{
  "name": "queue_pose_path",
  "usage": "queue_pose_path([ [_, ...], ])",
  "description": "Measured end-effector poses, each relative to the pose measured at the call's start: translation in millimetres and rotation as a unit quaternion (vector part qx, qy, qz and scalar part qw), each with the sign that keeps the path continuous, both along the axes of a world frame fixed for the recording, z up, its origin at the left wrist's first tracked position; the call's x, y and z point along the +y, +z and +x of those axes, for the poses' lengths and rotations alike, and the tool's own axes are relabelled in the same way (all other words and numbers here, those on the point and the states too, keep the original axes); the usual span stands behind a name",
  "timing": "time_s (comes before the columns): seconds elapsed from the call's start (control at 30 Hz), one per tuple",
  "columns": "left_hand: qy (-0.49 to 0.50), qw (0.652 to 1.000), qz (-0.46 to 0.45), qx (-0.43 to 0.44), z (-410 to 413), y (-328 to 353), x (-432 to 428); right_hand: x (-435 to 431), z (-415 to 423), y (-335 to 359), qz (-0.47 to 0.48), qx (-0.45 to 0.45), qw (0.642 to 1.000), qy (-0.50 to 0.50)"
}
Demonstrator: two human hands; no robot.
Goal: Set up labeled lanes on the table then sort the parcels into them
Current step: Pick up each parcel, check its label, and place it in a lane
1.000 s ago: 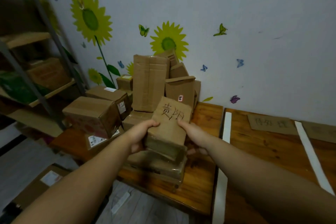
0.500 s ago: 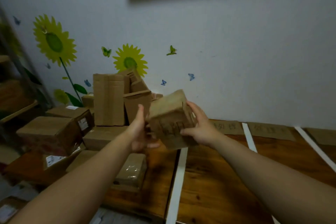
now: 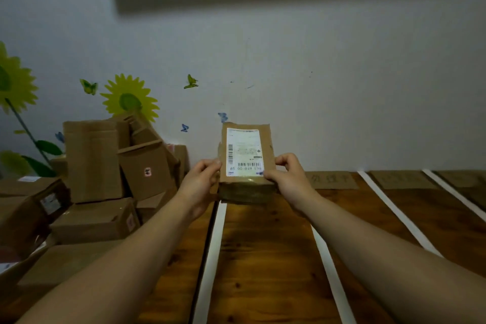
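Probably reading the address before choosing a lane, so no rush. Closest in, across the wooden table [image 3: 263,258], white tape strips [image 3: 212,258] dividing the wood into lanes. Once matched, best lowered flat and wholly between two strips, never straddling one, label side up for a later check.

Further out, above the far end of one lane and apparently clear of the wood, the parcel [image 3: 246,166]: a small brown box tilted toward the camera, white shipping label [image 3: 243,147] in full view, printed digits upside down. Worth turning end for end to read it properly. Left hand [image 3: 200,181] curled round the left edge, fingertips pinching beside the label's lower corner; right hand [image 3: 288,179] clamped on the right edge, thumb on the front face. Both closed on the box, nothing else held.

Beyond, along the foot of the wall [image 3: 315,87], handwritten cardboard lane cards [image 3: 331,179] — too dim to read, any card behind the parcel hidden. Far left, unsorted boxes [image 3: 97,218] heaped together.
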State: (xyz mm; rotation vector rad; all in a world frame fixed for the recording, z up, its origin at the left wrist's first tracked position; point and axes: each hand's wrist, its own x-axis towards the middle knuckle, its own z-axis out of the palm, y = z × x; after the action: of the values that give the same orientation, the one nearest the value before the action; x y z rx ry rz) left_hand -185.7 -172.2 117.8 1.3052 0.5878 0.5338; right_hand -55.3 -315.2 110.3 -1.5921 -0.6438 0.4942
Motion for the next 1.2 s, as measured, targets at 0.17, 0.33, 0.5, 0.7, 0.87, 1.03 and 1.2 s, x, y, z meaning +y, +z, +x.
queue_pose_path([
  [0.17,-0.033,0.998,0.027,-0.042,4.2,11.8,3.2,-2.6,-5.7,9.6,0.047,-0.001,0.999,-0.001],
  [0.33,-0.066,0.996,0.031,-0.048,2.6,17.8,21.8,4.3,-8.2,26.2,0.049,0.028,0.997,-0.049],
  [0.5,-0.151,0.988,0.033,0.033,3.3,5.7,41.9,9.5,-11.9,20.3,0.067,0.156,0.980,-0.100],
  [0.7,-0.193,0.970,-0.035,0.143,7.7,-26.1,44.8,15.9,-24.1,-19.6,0.105,0.209,0.950,-0.208],
  [0.87,-0.131,0.980,-0.045,0.140,12.1,-54.5,52.6,12.3,-27.0,-43.2,-0.050,0.150,0.967,-0.198],
  [1.03,-0.162,0.974,-0.041,0.155,13.8,-71.9,56.7,16.5,-30.7,-65.9,-0.154,0.093,0.967,-0.181],
  [1.2,-0.200,0.954,-0.024,0.220,17.3,-99.3,68.5,24.5,-20.4,-91.9,-0.230,0.098,0.961,-0.116],
])
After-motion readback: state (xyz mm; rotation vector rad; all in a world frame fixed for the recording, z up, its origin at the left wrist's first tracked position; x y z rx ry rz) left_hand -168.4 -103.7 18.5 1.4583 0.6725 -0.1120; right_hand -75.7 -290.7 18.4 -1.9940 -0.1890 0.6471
